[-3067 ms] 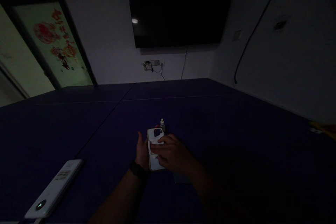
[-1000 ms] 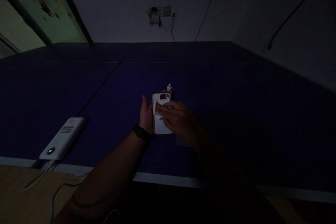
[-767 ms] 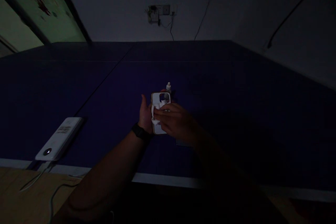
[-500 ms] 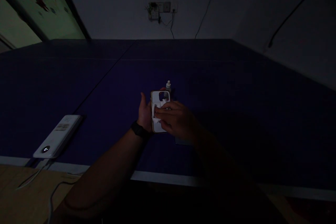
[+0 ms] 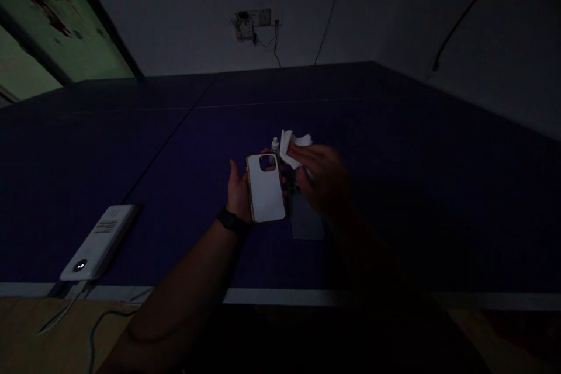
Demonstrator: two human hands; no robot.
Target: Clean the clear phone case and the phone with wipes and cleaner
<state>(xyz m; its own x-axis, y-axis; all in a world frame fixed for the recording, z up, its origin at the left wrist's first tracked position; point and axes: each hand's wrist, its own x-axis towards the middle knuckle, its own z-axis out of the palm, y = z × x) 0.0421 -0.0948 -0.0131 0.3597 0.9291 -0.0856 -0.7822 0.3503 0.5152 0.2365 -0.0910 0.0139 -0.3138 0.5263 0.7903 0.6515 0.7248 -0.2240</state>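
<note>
A phone case [image 5: 266,196] with a pale inside and a camera cutout rests in my left hand [image 5: 238,194]. The thumb sticks out to its left, and fingertips show along its right edge. Just right of the case, my right hand [image 5: 322,175] pinches a crumpled white tissue [image 5: 294,149], held clear of the case. Behind the case stands a small bottle [image 5: 275,145] with a white top, its lower part hidden. Under and below my right hand lies a phone [image 5: 307,219], face or back uncertain in the dark.
On the left of the dark blue table [image 5: 184,158] lies a white power bank [image 5: 99,242] with a lit display and a cable [image 5: 65,310] at its near end. Wall sockets [image 5: 258,18] with plugged-in cords sit beyond the far edge. The room is dim.
My right hand has lifted the tissue off the phone case and moved right and slightly away. The case's inside and the phone are now uncovered. The view has shifted slightly.
</note>
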